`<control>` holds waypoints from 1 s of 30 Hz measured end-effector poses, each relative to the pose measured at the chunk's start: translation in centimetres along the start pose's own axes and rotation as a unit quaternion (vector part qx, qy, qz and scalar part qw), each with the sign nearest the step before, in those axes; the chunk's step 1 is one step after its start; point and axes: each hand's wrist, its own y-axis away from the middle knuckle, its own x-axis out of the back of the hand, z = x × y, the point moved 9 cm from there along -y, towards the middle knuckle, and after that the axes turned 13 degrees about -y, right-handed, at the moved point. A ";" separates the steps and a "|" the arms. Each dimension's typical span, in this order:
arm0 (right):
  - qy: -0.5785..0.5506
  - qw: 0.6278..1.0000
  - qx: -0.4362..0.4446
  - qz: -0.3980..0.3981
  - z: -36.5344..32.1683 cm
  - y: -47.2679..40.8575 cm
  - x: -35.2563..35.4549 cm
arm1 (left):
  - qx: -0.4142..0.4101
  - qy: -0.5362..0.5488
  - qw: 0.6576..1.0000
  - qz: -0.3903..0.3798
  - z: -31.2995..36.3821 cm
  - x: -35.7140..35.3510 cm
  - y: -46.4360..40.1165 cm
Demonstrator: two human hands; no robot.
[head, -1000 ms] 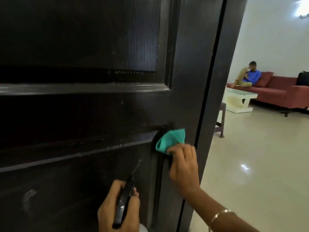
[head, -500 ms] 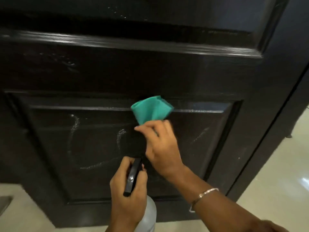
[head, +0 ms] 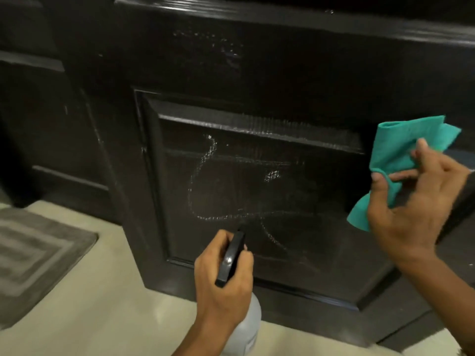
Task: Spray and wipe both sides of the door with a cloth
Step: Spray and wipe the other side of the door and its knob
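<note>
The dark brown door fills the view, and its lower recessed panel carries a wet curved streak and droplets of spray. My left hand grips a spray bottle with a black trigger head that points at the panel. My right hand pinches a crumpled teal cloth at the panel's right edge, close to the door face; whether the cloth touches the door I cannot tell.
A grey patterned mat lies on the cream floor at the lower left. A second dark panelled surface stands at the left behind the door. The door's bottom edge sits just above the floor.
The view has dropped from the door's mid rail to its lower panel. My right hand carried the cloth from the panel's middle to the right. The spray bottle stays aimed at the panel.
</note>
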 end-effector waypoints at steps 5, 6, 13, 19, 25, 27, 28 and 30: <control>0.009 0.999 0.013 0.032 -0.7 0.5 -0.4 | -0.015 -0.042 0.999 -0.011 -3.0 1.7 2.3; 0.011 0.999 0.022 0.022 -1.0 0.6 -0.6 | -0.003 -0.047 0.999 -0.010 -3.8 1.9 2.7; 0.028 0.997 0.066 -0.036 -2.6 2.3 -4.0 | 0.030 -0.031 0.999 0.001 -5.3 2.3 3.4; -0.026 0.983 0.112 -0.147 -5.2 4.0 -7.8 | 0.014 -0.018 1.000 -0.003 -4.1 1.7 2.2; -0.039 0.992 0.095 -0.067 -5.9 3.5 -9.4 | 0.000 -0.018 1.000 0.020 -5.6 2.7 2.5; -0.041 0.995 0.087 -0.036 -6.3 4.0 -10.6 | -0.005 -0.023 0.999 0.035 -6.6 3.1 3.1; -0.038 0.994 0.095 -0.043 -6.6 4.5 -11.6 | -0.006 -0.023 0.999 0.041 -7.0 3.2 3.3; -0.039 0.976 0.164 -0.139 -7.8 7.4 -15.2 | 0.000 -0.023 0.998 0.055 -7.8 3.2 3.8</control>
